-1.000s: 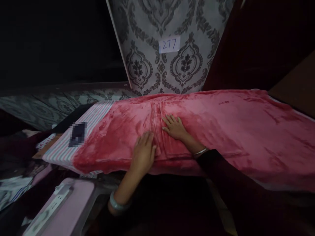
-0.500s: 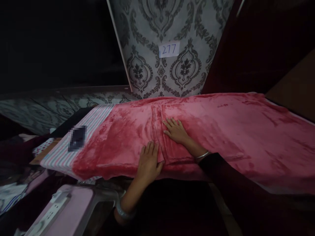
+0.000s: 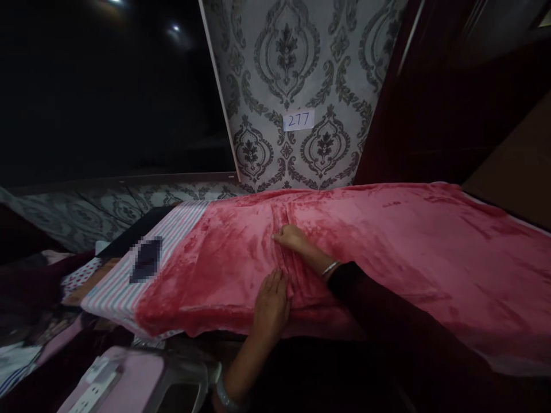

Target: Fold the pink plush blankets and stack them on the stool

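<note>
A red plush cloth (image 3: 232, 252) lies spread over a long surface, with a folded layer showing as a raised outline and a ridged seam (image 3: 279, 215) across its middle. My right hand (image 3: 291, 236) is closed on the cloth at this seam, fingers curled in a pinch. Nearer to me, my left hand (image 3: 272, 298) rests at the same seam's front part, its fingers close together. A small lifted bit of the cloth stands by its fingertips; the thumb is mostly hidden.
Striped fabric (image 3: 107, 287) shows at the left end, bearing a dark pixelated object (image 3: 147, 259). At lower left are a pink stool-like surface (image 3: 138, 373) and a white power strip (image 3: 94, 396). Behind stand a dark screen (image 3: 112, 97) and a wall with a "277" paper (image 3: 298, 119).
My right hand has gone from lying flat and spread to a pinch, moving slightly left onto the seam. The left hand's fingers have drawn together. The whole view has tilted up.
</note>
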